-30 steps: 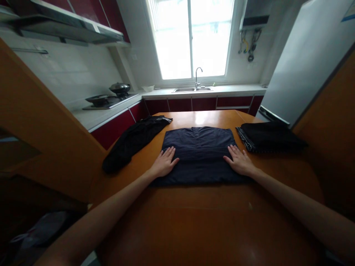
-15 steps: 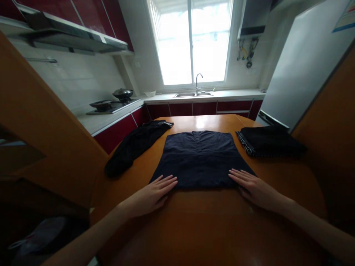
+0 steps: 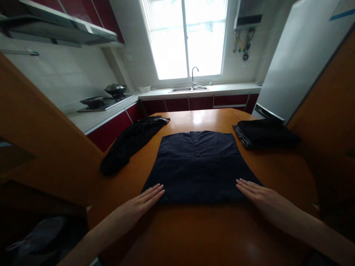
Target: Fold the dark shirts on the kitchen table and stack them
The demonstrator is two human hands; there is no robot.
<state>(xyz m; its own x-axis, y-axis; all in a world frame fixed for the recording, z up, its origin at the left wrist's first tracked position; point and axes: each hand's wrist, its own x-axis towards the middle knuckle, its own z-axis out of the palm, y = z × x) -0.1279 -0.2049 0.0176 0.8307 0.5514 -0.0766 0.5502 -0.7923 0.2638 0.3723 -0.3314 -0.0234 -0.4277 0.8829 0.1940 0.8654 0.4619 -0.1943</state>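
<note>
Navy garment (image 3: 198,177): flat under left hand (image 3: 141,204), right hand (image 3: 262,199), fingers together; black stack (image 3: 270,133) already folded at two o'clock, striped garment (image 3: 135,141) loose at ten.

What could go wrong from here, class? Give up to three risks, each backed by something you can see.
1. The left hand and right hand rest at the near corners of the navy cloth; uneven pulling might skew or crease it.
2. The black garment lies along the left edge of the table, so a bump could send it off.
3. The black stack sits beyond the cloth's right side; a wide right-hand sweep might knock it.
</note>
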